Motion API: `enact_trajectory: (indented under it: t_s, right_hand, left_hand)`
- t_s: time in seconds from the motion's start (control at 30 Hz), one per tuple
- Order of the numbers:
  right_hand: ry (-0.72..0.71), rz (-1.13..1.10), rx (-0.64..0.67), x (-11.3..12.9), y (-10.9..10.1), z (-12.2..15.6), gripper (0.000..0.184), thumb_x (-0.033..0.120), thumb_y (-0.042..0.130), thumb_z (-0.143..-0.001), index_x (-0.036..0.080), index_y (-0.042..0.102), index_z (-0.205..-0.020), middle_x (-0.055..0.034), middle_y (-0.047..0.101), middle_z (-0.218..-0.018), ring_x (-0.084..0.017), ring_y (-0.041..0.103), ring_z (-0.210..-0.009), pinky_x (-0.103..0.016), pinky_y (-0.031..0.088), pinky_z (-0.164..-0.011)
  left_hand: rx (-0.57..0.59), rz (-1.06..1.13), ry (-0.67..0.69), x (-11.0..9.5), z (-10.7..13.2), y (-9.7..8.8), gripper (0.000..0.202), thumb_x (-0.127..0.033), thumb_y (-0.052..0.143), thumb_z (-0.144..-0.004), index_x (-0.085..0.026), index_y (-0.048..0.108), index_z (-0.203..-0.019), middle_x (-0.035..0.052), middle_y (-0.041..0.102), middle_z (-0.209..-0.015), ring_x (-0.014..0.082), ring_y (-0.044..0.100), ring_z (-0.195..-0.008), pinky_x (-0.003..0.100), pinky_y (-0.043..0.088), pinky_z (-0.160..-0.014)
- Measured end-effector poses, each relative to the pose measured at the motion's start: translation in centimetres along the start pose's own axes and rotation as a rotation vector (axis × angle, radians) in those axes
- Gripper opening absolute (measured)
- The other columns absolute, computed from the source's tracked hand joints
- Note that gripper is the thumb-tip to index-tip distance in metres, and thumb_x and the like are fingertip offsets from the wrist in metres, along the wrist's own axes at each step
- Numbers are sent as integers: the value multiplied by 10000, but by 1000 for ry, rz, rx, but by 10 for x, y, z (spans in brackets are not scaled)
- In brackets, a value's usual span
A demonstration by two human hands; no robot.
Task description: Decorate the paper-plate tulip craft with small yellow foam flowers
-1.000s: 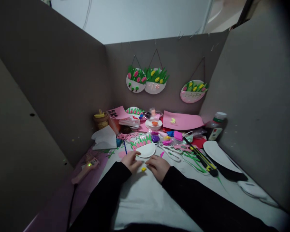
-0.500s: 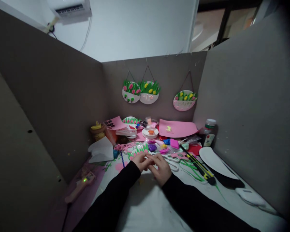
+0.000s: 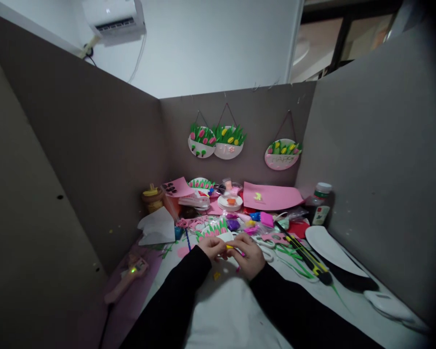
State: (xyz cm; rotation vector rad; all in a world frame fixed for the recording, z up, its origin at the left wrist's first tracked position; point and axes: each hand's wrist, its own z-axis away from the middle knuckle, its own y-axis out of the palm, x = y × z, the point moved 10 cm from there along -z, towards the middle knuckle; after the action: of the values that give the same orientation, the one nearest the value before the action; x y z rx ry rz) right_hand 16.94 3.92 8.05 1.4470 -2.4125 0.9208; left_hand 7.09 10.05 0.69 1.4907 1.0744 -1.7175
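Observation:
In the head view my left hand (image 3: 212, 246) and my right hand (image 3: 249, 257) meet over the table, fingertips pinched. A small soft-looking yellow piece, perhaps modelling clay (image 3: 229, 246), shows between them, held from both sides. Just behind the hands lies a white paper plate (image 3: 225, 236) decorated with green leaves and pink tulips, partly covered by my fingers. Another yellow bit (image 3: 217, 276) rests on the table below my left hand. Small magenta bits show beside my right fingers; whether they are held or lying there I cannot tell.
Colourful clay packets (image 3: 266, 219), white scissors (image 3: 267, 254) and a yellow-black utility knife (image 3: 308, 257) lie behind and right. A half plate (image 3: 329, 249) and bottle (image 3: 320, 206) stand farther right. A pink glue gun (image 3: 127, 281) is at left. Grey partitions (image 3: 363, 160) enclose the table.
My hands have drawn slightly apart at the fingertips, and the yellow piece between them now shows. The whole view has shifted a little as the head moved.

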Motion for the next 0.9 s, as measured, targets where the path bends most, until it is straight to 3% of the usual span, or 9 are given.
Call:
enact_trajectory:
  t_s: [0.1,0.3,0.47,0.63,0.8,0.9]
  right_hand:
    - [6,21,8,-3,1,0,206,238,572,-777,201,640,-968,-51,552,-827,-176,540,-777,-310,468,-698]
    - [-14,41,6,2,-2,-1,152,212,507,-821,199,659,-815,-40,560,-728,-167,537,-725,-295,452,-658]
    - [-45,52,-6,7,-3,-2,159,219,528,-809,192,653,-902,-56,566,-786,-175,532,-765,-307,452,-690]
    - [-62,48,-4,11,-5,-3,159,204,502,-823,202,661,-813,-43,544,-730,-162,517,-722,-290,445,-657]
    - [-71,45,-31,14,-6,-4,158,245,528,-809,205,649,-903,-54,570,-778,-179,527,-753,-313,460,-665]
    - [-82,55,-40,16,-6,-4,146,226,508,-824,203,653,-829,-46,563,-720,-173,523,-711,-305,451,-635]
  left_hand:
    - [-56,-38,33,-6,2,-9,381,-492,605,-651,-116,608,-714,-21,572,-540,64,485,-447,183,379,-416]
    - [-5,17,-4,-9,7,-2,454,-553,570,-659,-109,616,-744,17,607,-612,89,548,-540,182,400,-446]
    - [-19,-2,-24,-10,8,-2,428,-530,612,-621,-104,603,-664,16,598,-569,84,527,-490,193,403,-438]
    - [3,47,-11,-11,9,-2,475,-556,571,-653,-89,627,-723,45,623,-627,98,555,-524,194,406,-434]
    - [-26,77,31,-12,9,-7,417,-484,665,-605,-94,632,-749,-2,581,-545,72,513,-472,185,403,-436]
    - [4,103,25,-11,10,-4,450,-506,668,-597,-99,646,-786,3,593,-568,76,530,-499,183,410,-448]
